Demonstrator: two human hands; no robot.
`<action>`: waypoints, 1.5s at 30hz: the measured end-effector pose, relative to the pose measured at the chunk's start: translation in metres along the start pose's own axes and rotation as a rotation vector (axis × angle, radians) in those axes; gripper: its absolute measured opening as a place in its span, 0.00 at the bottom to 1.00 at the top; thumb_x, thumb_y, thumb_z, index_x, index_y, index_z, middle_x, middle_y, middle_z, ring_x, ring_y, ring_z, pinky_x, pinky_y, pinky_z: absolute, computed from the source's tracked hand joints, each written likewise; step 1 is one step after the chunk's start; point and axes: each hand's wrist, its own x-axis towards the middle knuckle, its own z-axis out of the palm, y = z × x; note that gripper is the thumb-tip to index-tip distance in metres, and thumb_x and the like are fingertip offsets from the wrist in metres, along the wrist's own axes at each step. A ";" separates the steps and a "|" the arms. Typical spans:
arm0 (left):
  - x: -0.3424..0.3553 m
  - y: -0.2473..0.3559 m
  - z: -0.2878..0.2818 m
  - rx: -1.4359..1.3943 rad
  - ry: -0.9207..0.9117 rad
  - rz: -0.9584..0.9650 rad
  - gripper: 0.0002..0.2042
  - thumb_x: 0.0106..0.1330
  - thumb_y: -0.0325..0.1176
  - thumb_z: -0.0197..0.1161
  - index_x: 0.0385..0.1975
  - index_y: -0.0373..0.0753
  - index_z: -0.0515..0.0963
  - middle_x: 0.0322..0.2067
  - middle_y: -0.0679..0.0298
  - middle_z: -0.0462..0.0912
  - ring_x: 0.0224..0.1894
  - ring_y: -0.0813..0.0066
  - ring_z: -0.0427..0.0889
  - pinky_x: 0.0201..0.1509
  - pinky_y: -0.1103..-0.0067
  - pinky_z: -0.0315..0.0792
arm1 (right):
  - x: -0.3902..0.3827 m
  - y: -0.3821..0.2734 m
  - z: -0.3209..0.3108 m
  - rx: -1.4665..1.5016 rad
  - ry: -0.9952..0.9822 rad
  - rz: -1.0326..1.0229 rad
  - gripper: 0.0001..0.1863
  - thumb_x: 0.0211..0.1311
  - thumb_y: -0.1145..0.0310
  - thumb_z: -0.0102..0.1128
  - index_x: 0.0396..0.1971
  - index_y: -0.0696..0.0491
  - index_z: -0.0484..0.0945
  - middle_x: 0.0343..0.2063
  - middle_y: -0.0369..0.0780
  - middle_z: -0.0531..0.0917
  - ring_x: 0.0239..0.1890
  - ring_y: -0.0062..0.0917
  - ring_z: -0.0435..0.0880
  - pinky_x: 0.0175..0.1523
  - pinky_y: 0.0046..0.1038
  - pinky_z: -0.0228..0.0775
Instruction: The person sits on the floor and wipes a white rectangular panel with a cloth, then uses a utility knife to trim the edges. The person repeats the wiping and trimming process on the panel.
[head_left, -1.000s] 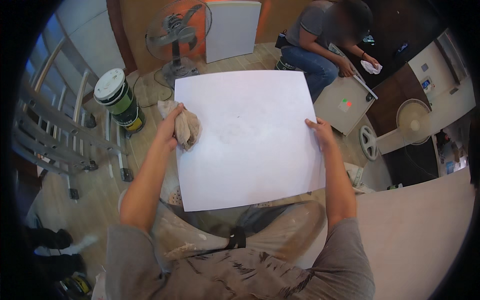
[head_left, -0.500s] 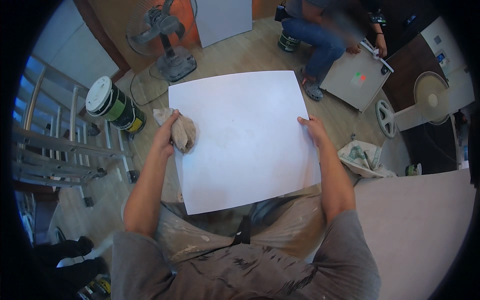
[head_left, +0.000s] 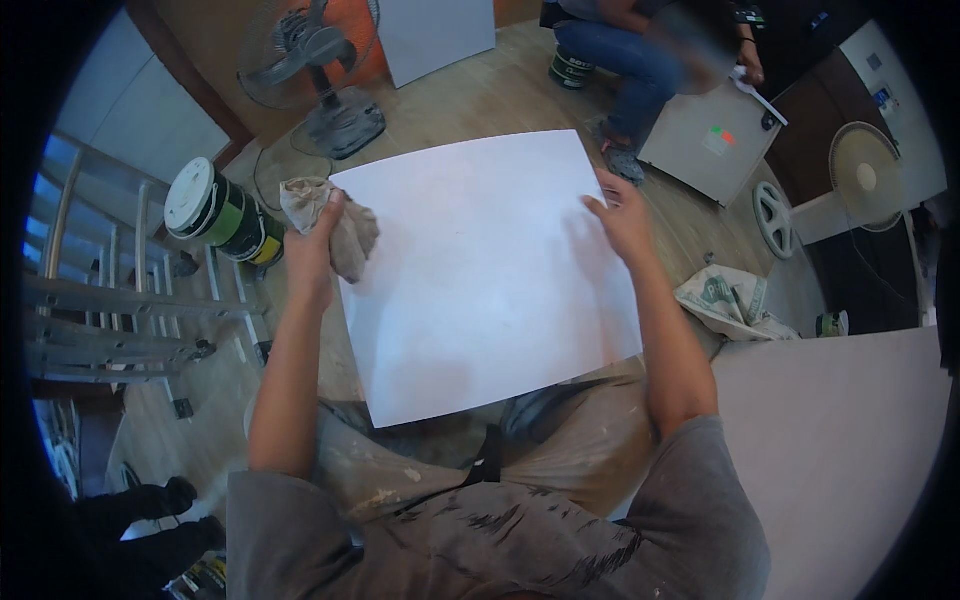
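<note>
A white rectangular panel [head_left: 470, 290] lies tilted in front of me, its near edge above my knees. My left hand [head_left: 312, 250] is closed on a crumpled beige rag [head_left: 352, 235], at the panel's left edge. Part of the rag overlaps the panel's face, and some of the fingers are hidden by it. At the upper right edge, my right hand [head_left: 622, 220] has its thumb over the face and its fingers curled around the side. Faint smudges and hand shadows show on the white surface.
On the left stand an aluminium ladder [head_left: 130, 290] and a lidded paint bucket [head_left: 225, 215]. A dusty fan [head_left: 340, 120] is beyond the panel. At the far right, another person [head_left: 635, 80] sits by a grey panel [head_left: 705, 150]. A white sack [head_left: 735, 300] and a pale board [head_left: 830, 430] lie to my right.
Both hands have shifted up along the panel's sides, the rag rising with the left. The panel's far edge has moved slightly away and left. More of the right fingers now shows.
</note>
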 end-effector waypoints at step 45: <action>0.031 -0.140 -0.032 -0.013 0.146 -0.058 0.22 0.79 0.41 0.51 0.67 0.35 0.70 0.60 0.58 0.77 0.62 0.69 0.73 0.69 0.75 0.63 | -0.202 -0.161 0.233 -0.309 -0.468 -0.656 0.16 0.57 0.74 0.53 0.44 0.45 0.84 0.52 0.37 0.84 0.57 0.34 0.81 0.60 0.45 0.68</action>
